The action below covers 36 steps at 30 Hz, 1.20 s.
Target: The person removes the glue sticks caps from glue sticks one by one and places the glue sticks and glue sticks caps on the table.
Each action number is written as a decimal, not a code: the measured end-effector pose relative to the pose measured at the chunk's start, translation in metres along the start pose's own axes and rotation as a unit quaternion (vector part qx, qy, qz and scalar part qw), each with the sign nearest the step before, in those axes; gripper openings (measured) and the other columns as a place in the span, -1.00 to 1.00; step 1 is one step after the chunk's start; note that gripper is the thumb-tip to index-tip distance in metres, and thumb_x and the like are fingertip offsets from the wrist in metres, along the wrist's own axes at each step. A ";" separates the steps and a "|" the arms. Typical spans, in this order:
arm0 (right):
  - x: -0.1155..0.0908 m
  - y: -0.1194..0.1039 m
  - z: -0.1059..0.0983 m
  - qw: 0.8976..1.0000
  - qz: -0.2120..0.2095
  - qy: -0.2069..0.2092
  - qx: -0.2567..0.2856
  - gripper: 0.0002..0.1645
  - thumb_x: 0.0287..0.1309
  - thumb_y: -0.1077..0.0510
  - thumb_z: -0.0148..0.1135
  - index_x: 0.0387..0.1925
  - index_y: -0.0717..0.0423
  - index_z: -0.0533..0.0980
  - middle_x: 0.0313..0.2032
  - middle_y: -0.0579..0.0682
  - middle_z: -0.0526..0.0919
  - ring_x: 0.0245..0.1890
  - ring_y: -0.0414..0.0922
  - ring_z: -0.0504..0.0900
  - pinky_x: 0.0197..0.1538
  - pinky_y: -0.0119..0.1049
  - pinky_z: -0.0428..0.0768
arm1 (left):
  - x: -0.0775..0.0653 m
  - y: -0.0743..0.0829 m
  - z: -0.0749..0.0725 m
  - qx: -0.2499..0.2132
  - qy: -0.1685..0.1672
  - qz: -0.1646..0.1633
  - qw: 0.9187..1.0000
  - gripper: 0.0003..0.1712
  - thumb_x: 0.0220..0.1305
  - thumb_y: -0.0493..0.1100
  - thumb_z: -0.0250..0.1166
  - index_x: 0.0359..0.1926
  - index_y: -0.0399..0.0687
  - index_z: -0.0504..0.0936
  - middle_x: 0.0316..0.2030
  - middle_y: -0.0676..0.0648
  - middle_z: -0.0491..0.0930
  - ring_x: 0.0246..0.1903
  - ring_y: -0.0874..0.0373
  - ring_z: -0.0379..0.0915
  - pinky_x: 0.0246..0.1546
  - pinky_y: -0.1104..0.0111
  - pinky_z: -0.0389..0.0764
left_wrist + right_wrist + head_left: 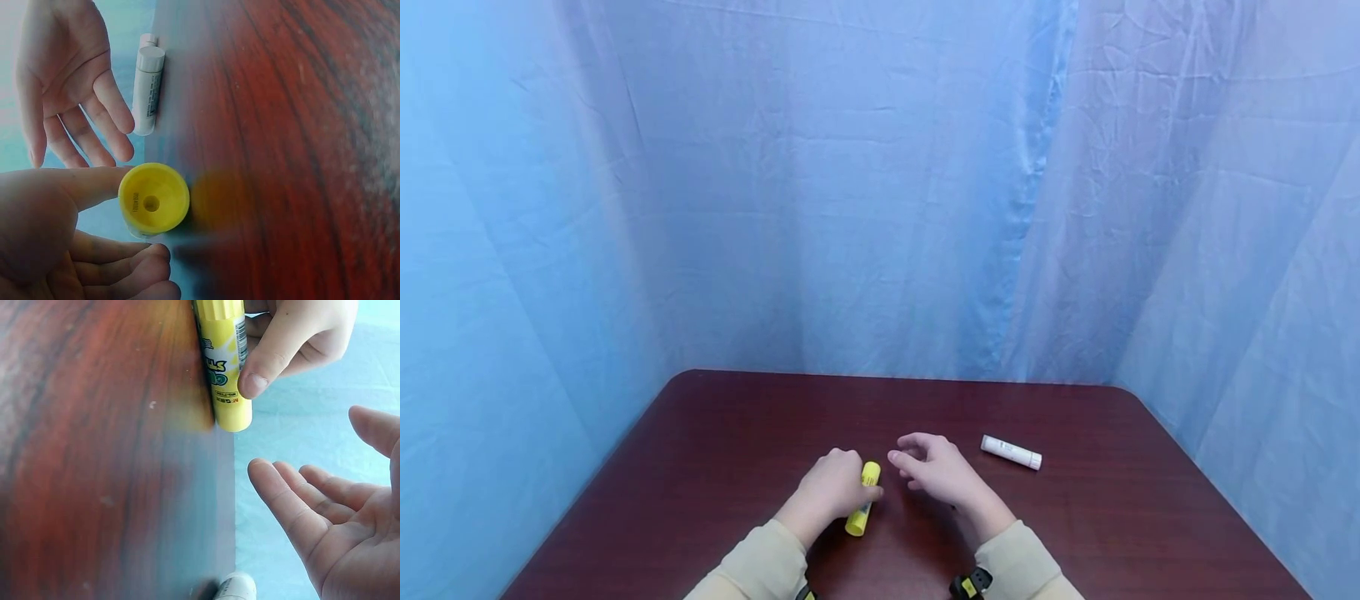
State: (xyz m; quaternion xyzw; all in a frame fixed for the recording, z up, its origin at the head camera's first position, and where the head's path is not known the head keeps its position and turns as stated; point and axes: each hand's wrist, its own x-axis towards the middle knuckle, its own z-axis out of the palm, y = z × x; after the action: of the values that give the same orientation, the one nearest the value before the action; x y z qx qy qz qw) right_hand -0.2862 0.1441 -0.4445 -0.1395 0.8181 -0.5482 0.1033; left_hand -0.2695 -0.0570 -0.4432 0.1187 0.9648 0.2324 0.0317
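Observation:
A yellow glue stick lies along the dark tabletop, between the thumb and fingers of my left hand. In the right wrist view the left thumb presses the printed side of the glue stick, with curled fingers partly hidden beyond it. The left wrist view looks at its round hollow end. My right hand hovers to the right, fingers loosely bent and nothing in them. Beyond that hand lies a white capped tube with small dark print, untouched.
The dark red wooden table has rounded far corners. Blue cloth curtains hang behind it and on both sides. Black bands with yellow marks sit at the wrists, by the pale sleeves.

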 end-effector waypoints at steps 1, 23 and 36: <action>0.000 0.001 0.000 1.000 0.001 -0.001 -0.002 -0.31 0.36 -0.07 0.32 0.27 0.36 0.44 0.00 0.11 0.70 -0.05 0.12 0.70 -0.11 -0.10 0.71 | 0.000 0.000 0.000 0.000 -0.001 -0.002 1.000 -0.58 0.12 0.11 0.53 -0.45 -0.12 0.59 -0.58 -0.02 0.44 -0.61 0.11 0.41 -0.52 0.27 0.52; -0.001 0.002 0.000 1.000 0.001 -0.002 -0.017 -0.32 0.35 -0.06 0.33 0.27 0.35 0.45 -0.05 0.08 0.71 -0.14 0.05 0.71 -0.13 -0.10 0.71 | -0.003 0.000 -0.001 0.004 0.007 0.010 1.000 -0.65 0.11 -0.02 0.53 -0.48 -0.12 0.57 -0.59 -0.02 0.43 -0.63 0.12 0.40 -0.54 0.29 0.50; -0.008 -0.010 -0.014 0.999 -0.028 0.005 -0.034 -0.39 0.37 -0.07 0.31 0.24 0.25 0.49 0.00 0.10 0.70 -0.06 0.15 0.71 -0.14 -0.12 0.71 | -0.005 -0.005 -0.016 0.048 0.041 0.036 0.997 -0.70 0.14 0.07 0.47 -0.49 0.01 0.62 -0.65 0.08 0.43 -0.67 0.14 0.36 -0.60 0.25 0.43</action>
State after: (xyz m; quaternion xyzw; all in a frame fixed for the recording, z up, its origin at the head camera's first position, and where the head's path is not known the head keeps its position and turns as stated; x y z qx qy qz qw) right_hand -0.2820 0.1554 -0.4296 -0.1637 0.8322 -0.5238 0.0791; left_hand -0.2672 -0.0694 -0.4314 0.1453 0.9704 0.1917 -0.0219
